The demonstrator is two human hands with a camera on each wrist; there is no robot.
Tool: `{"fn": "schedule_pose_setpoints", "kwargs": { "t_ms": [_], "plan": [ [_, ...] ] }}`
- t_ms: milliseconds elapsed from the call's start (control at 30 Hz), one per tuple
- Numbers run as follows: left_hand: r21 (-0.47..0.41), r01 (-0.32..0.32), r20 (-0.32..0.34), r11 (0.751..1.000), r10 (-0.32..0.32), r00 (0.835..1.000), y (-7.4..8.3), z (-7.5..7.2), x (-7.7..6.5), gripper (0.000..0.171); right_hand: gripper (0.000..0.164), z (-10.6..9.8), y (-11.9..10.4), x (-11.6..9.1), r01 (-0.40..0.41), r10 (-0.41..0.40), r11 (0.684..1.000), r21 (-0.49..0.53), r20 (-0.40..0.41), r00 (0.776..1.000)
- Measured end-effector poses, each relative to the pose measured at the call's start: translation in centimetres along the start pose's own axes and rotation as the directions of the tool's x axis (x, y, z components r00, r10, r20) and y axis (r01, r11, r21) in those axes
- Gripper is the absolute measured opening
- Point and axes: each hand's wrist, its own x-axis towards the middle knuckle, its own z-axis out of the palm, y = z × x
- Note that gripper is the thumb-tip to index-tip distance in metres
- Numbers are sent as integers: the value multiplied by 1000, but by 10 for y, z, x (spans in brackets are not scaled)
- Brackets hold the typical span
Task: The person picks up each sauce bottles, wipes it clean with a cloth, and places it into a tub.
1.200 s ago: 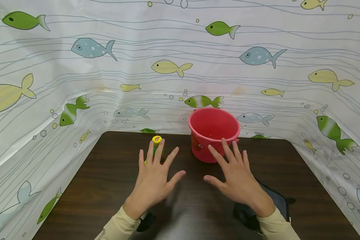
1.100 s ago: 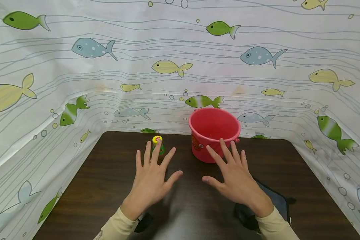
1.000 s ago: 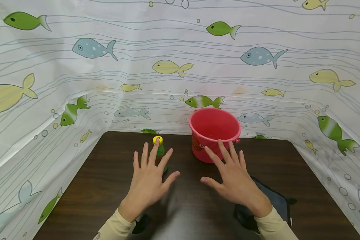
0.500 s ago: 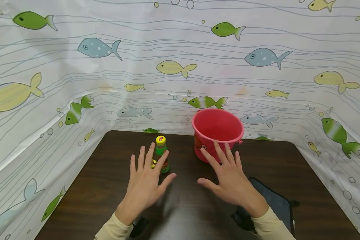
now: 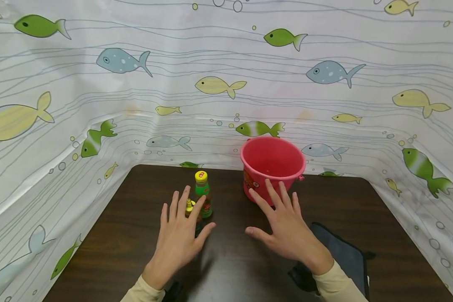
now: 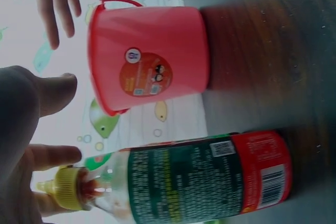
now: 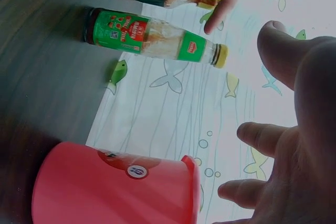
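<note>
My left hand (image 5: 179,237) hovers over the table with fingers spread and nothing held. Just beyond its fingers stand two upright bottles. One is a glass sauce bottle with a green label and yellow cap (image 7: 126,32). Nearer is a plastic sauce bottle with a yellow nozzle cap (image 6: 189,182), partly hidden by the fingers in the head view. My right hand (image 5: 290,228), also spread and holding nothing, is in the air before a red plastic bucket (image 6: 184,45). Its fingertips overlap the bucket's front wall in the head view.
A dark flat fabric item (image 5: 341,253) with black edging lies on the table under my right forearm. The dark wood table (image 5: 113,235) is enclosed by white sheeting (image 5: 226,50) printed with fish, close behind the bucket and bottles.
Both hands have drifted left and slightly back toward me, fingers still spread. More of the two bottles shows past the left hand. Bottles and bucket stay in place; the head view has shifted slightly.
</note>
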Motion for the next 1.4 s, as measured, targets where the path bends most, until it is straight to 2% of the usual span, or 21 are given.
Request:
{"fn": "schedule_pose_setpoints", "kwargs": {
  "t_ms": [167, 300, 400, 567, 767, 867, 1033, 1400],
  "plan": [
    [-73, -27, -75, 997, 22, 997, -3, 10, 0, 67, 96, 3, 1, -2, -12, 11, 1000, 9, 18, 1000],
    [-180, -69, -162, 981, 39, 986, -6, 20, -1, 62, 95, 6, 1, -4, -8, 7, 1000, 24, 28, 1000],
    [-228, -88, -214, 970, 39, 976, -7, 27, -2, 62, 94, 8, 1, -6, -1, 0, 1000, 31, 36, 999],
    [-246, -115, -300, 962, 37, 953, -9, 35, -1, 54, 94, 11, 1, -8, -3, 1, 999, 46, 45, 999],
    [-247, -128, -373, 961, 27, 927, -9, 35, 2, 38, 94, 12, 3, -10, -17, 15, 999, 48, 47, 999],
    [-239, -161, -388, 958, 58, 920, -4, 32, 4, 37, 95, 12, 4, -11, -22, 20, 999, 39, 43, 999],
    [-237, -250, -385, 939, 145, 912, 14, 30, 9, 39, 94, 11, 6, -13, -28, 27, 999, 34, 32, 999],
    [-323, -345, -276, 881, 261, 925, 59, 51, 9, 39, 92, 11, 19, -31, -85, 84, 995, 46, 10, 996]
  ]
}}
